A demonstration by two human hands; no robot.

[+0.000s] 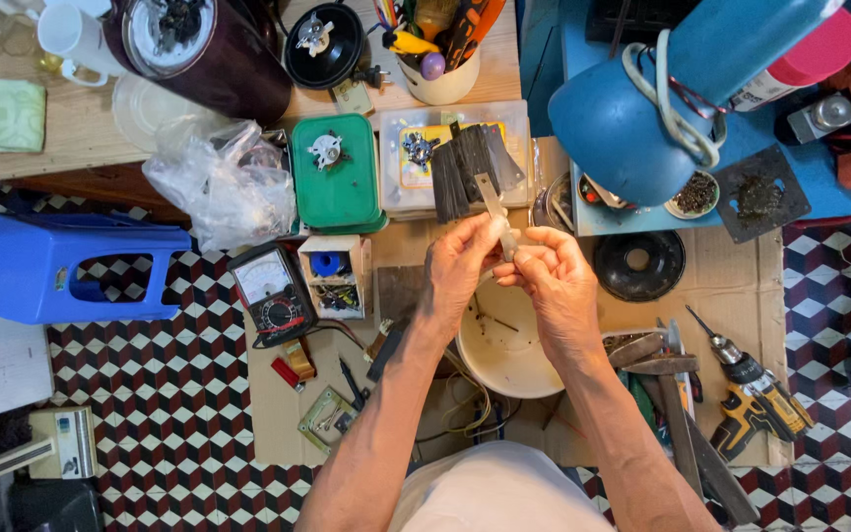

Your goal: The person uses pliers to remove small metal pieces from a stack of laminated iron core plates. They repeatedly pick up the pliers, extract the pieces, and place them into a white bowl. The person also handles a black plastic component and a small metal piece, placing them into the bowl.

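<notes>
My left hand (457, 268) and my right hand (551, 278) meet above a cream plastic bowl (497, 352) on a cardboard sheet. Together they pinch a thin, pale metal strip (493, 203) that points up and away from me. Just beyond its tip lies a stack of dark metal plates (467, 169) on a clear plastic box (450, 121). A few small dark bits lie inside the bowl.
An analog multimeter (270, 293) and a small parts box (335, 276) lie left of my hands. A yellow cordless drill (752, 394) and hammers (664, 366) lie to the right. A blue lamp shade (642, 108), a black ring (638, 264), a green lid (336, 170), a plastic bag (217, 177) and a blue stool (63, 268) surround the work spot.
</notes>
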